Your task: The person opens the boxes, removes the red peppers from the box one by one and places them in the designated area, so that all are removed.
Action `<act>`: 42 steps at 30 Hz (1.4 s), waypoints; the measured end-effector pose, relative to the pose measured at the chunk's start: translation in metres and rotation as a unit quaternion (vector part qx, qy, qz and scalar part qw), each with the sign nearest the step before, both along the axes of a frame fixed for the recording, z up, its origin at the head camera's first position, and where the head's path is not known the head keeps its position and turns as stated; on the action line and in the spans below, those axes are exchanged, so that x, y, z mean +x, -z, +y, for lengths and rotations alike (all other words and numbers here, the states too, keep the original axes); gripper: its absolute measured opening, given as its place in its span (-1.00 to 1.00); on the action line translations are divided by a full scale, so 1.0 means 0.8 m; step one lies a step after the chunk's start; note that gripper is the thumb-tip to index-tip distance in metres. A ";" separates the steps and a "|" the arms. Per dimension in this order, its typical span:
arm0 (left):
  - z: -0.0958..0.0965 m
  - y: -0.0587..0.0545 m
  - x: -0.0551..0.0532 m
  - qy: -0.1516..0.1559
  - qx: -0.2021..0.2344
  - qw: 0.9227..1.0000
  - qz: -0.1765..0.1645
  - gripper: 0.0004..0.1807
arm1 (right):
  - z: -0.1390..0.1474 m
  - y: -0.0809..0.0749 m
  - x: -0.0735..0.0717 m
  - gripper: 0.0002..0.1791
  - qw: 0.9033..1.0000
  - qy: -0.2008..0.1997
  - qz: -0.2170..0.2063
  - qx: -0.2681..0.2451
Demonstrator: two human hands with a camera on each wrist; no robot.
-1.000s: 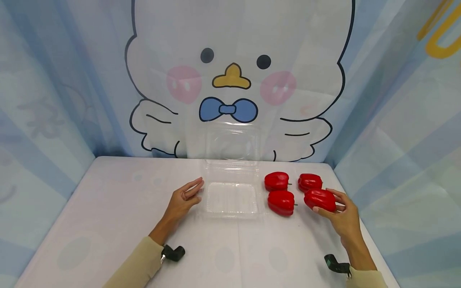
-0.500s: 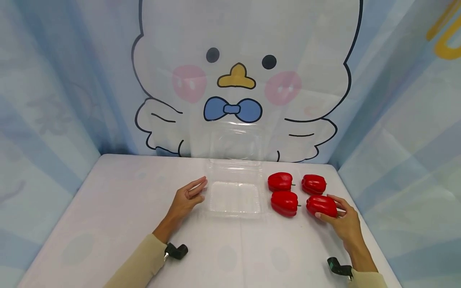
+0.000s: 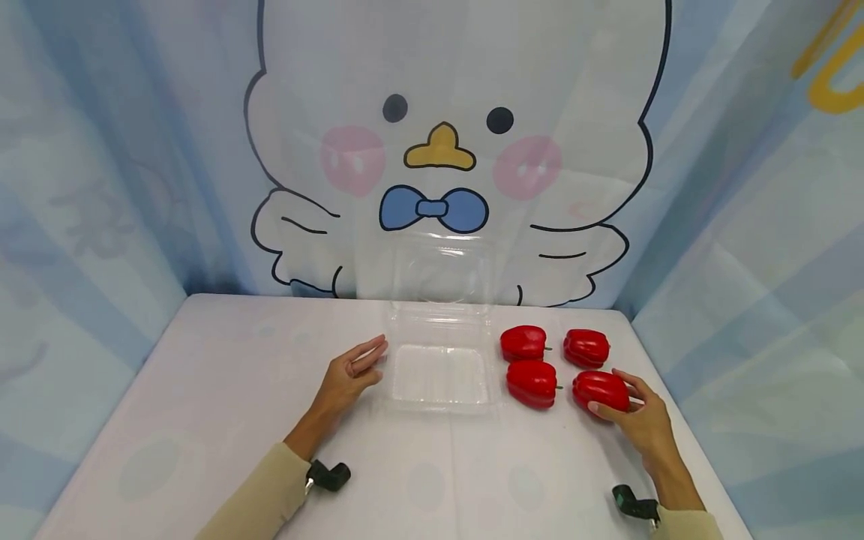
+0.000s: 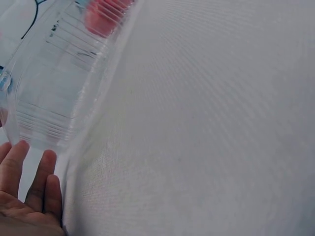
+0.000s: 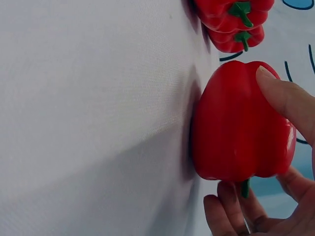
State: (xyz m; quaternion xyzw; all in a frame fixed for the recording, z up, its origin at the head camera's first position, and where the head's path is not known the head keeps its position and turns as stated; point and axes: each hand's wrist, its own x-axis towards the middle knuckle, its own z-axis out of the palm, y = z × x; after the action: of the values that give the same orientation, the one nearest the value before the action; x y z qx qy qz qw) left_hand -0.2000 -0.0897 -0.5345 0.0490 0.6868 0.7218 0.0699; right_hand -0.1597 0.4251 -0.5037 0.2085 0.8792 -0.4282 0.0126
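A hinged clear plastic container (image 3: 439, 375) stands open on the table, its lid (image 3: 442, 274) raised at the back. My left hand (image 3: 347, 379) is at the container's left side, fingers loosely bent with nothing between them. In the left wrist view its fingertips (image 4: 20, 147) lie at the container's rim; whether they touch is hard to tell. To the right, my right hand (image 3: 644, 420) holds a red bell pepper (image 3: 599, 391) low at the table, stem end towards the palm. The right wrist view shows the thumb (image 5: 290, 101) on the pepper's side and fingers by its green stem.
Beside the container lie two red bell peppers (image 3: 523, 343), one behind the other. A further red bell pepper (image 3: 586, 348) lies just behind the held one. The white table (image 3: 223, 420) is bordered by printed curtains (image 3: 88, 247) at the back and sides.
My right hand has brought its pepper slightly towards me and down, widening the gap to the pepper behind. The left hand stays by the container. The head view has shifted a little.
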 end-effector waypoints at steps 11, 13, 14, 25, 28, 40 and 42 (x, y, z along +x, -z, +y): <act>-0.006 -0.005 0.011 0.006 -0.006 1.000 -0.009 -0.29 | -0.021 -0.011 0.009 0.06 0.998 0.029 0.045 0.022; -0.006 -0.008 0.014 0.005 -0.008 1.000 -0.009 -0.28 | -0.029 -0.019 0.010 0.03 0.997 0.030 0.065 0.036; -0.007 -0.010 0.015 0.004 -0.009 1.000 -0.009 -0.28 | -0.034 -0.023 0.011 0.02 0.996 0.030 0.074 0.043; -0.011 -0.008 0.024 0.005 -0.025 1.000 0.009 -0.30 | -0.075 -0.055 0.018 -0.01 0.985 0.012 0.131 0.116; -0.010 -0.009 0.028 0.003 -0.028 1.000 0.010 -0.30 | -0.080 -0.054 0.018 -0.01 0.979 -0.001 0.154 0.131; 0.000 -0.018 0.046 -0.018 -0.053 0.998 0.007 -0.30 | -0.099 -0.059 0.013 0.08 0.968 -0.047 0.182 0.164; 0.001 -0.020 0.050 -0.021 -0.051 0.998 0.004 -0.30 | -0.103 -0.059 0.012 0.09 0.966 -0.055 0.188 0.170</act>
State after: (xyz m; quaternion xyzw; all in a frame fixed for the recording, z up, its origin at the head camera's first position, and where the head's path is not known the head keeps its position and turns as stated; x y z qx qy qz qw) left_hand -0.1602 -0.0888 -0.5185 0.0339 0.7238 0.6870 0.0540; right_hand -0.1500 0.3430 -0.4563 0.0745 0.9355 -0.3031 -0.1653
